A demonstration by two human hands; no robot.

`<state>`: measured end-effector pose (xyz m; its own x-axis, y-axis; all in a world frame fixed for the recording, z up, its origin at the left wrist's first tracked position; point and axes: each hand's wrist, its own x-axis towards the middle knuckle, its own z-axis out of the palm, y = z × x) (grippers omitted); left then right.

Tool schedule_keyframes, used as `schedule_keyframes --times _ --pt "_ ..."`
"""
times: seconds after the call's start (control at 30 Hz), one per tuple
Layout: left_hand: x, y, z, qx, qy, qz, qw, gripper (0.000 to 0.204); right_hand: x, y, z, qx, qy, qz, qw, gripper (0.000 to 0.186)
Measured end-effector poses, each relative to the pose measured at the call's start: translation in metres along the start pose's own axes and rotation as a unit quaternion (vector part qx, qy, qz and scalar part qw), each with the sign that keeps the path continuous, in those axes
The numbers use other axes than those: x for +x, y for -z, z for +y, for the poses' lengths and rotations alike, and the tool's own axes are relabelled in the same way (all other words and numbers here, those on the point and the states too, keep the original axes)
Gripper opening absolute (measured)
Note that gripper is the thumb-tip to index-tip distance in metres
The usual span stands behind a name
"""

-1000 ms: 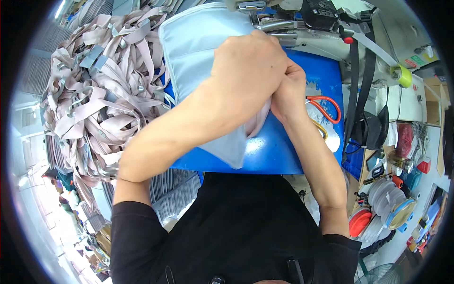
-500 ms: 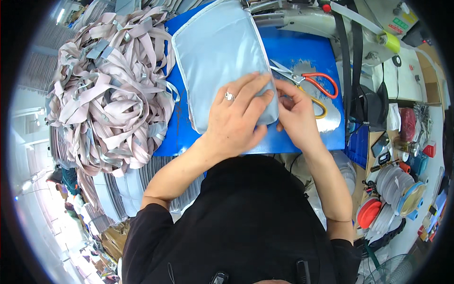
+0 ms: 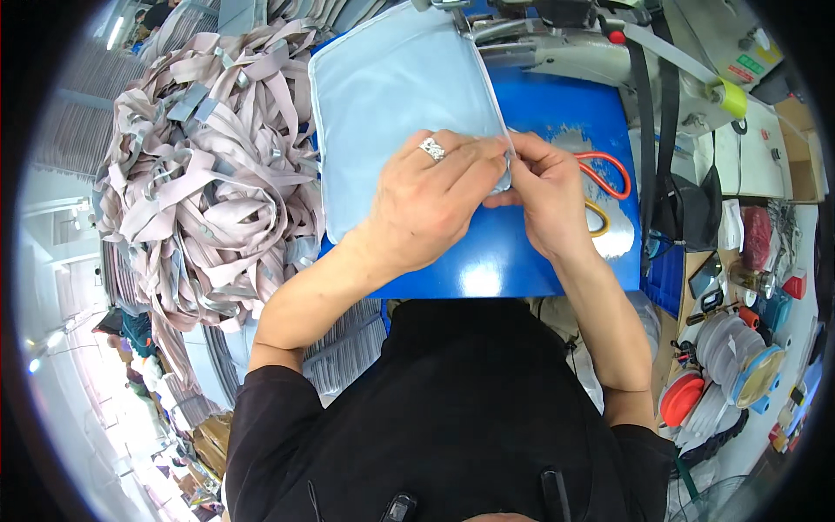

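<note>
A pale blue fabric panel (image 3: 396, 96) with a zipper edge lies flat on the blue work surface (image 3: 504, 261). My left hand (image 3: 430, 204), with a ring on it, presses on the panel's lower right part. My right hand (image 3: 544, 196) meets it at the panel's right edge, and both pinch the fabric there. The panel's top end reaches the grey sewing machine (image 3: 591, 52).
A big heap of beige and grey straps (image 3: 204, 187) lies left of the panel. Orange-handled scissors (image 3: 609, 174) rest on the blue surface to the right. Black straps (image 3: 661, 130) hang by the machine. Tape rolls and spools (image 3: 722, 374) sit at the lower right.
The panel has been spread flat and pushed away toward the machine. Both hands moved with it, from a bunched grip near my body to pinching its right edge.
</note>
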<state>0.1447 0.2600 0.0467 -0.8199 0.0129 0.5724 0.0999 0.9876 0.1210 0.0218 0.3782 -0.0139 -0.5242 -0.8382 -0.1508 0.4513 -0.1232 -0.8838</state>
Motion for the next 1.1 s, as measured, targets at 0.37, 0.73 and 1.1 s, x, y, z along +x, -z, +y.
schedule_keyframes --times 0.37,0.73,1.1 --pt "0.038 -0.003 -0.069 0.024 -0.034 -0.039 0.998 0.033 0.077 -0.015 -0.005 0.058 0.031 0.004 0.998 0.026" --pt "0.035 0.013 -0.115 0.153 -0.009 -0.080 0.985 0.056 0.098 -0.044 -0.014 0.062 0.026 0.145 0.987 0.022" --pt "0.046 0.081 -0.108 0.286 -0.098 -0.288 0.908 0.074 0.088 -0.048 -0.009 -0.073 0.063 0.154 0.983 0.039"
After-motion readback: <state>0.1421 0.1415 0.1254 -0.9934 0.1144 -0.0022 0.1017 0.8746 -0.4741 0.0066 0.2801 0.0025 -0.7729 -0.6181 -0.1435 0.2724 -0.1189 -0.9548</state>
